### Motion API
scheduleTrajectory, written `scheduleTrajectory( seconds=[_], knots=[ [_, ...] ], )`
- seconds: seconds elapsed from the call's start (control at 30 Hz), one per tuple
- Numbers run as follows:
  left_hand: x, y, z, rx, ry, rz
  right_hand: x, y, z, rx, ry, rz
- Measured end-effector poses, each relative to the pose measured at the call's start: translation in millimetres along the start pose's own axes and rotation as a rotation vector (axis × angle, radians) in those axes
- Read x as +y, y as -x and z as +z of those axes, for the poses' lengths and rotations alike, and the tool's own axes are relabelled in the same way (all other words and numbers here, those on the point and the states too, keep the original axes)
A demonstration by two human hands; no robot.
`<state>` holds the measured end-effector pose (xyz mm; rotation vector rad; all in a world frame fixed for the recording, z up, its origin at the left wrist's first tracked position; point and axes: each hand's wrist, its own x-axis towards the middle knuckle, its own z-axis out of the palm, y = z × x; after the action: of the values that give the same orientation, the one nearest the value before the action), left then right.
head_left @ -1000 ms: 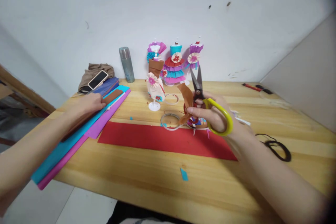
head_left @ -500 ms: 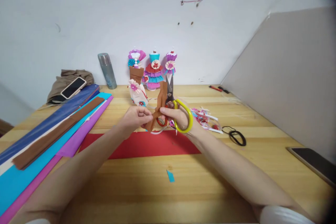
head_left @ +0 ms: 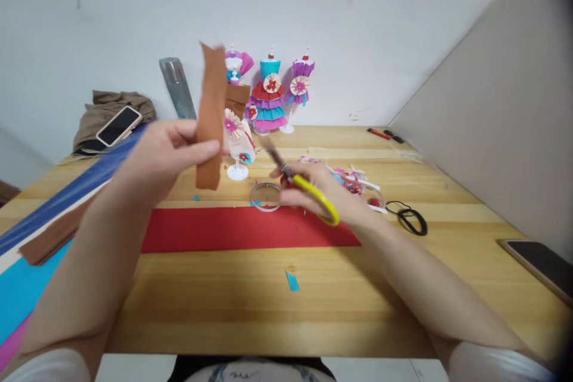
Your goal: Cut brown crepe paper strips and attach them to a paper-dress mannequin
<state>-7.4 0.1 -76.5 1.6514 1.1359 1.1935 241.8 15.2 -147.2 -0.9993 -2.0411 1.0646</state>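
My left hand point(head_left: 172, 152) pinches a strip of brown crepe paper point(head_left: 212, 101), raised upright in front of the small dress forms. In my right hand point(head_left: 313, 188) is a pair of scissors point(head_left: 316, 196) with yellow and red handles, blades pointing up and left, blurred by motion. Behind the strip stands a dress form point(head_left: 239, 137) with a brown top and a cream skirt with flowers. A ring of clear tape point(head_left: 253, 203) lies just left of the scissors. Under both hands a red paper sheet point(head_left: 250, 230) stretches across the table.
Two more dressed forms point(head_left: 270, 95) stand by the wall, near a bottle point(head_left: 178, 86). Folded coloured papers point(head_left: 58, 221) and a phone point(head_left: 120, 126) lie at left. Paper scraps point(head_left: 351, 182), a black cord point(head_left: 409, 219) and another phone point(head_left: 539, 265) are at right.
My hands have moved apart. The left has lifted the brown strip up and to the left, away from the scissors, which have tilted leftward. The view has shifted slightly downward.
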Motion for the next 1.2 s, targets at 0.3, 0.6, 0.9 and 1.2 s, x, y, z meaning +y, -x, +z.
scheduleTrajectory(
  seconds=[0.3,0.6,0.9,1.2],
  knots=[
    [5,4,-10.2,-0.205,-0.037,-0.023,-1,10,70,-0.377,0.817,0.006],
    [3,-3,-7.3,-0.301,-0.172,-0.048,-7,10,54,-0.275,0.674,0.028],
    [-15,-6,13.6,-0.486,-0.267,-0.164,-1,-7,11,0.241,-0.487,-0.027],
    [-37,-9,16.5,-0.690,-0.472,-0.144,0,0,-11,0.022,-0.352,-0.006]
  ],
)
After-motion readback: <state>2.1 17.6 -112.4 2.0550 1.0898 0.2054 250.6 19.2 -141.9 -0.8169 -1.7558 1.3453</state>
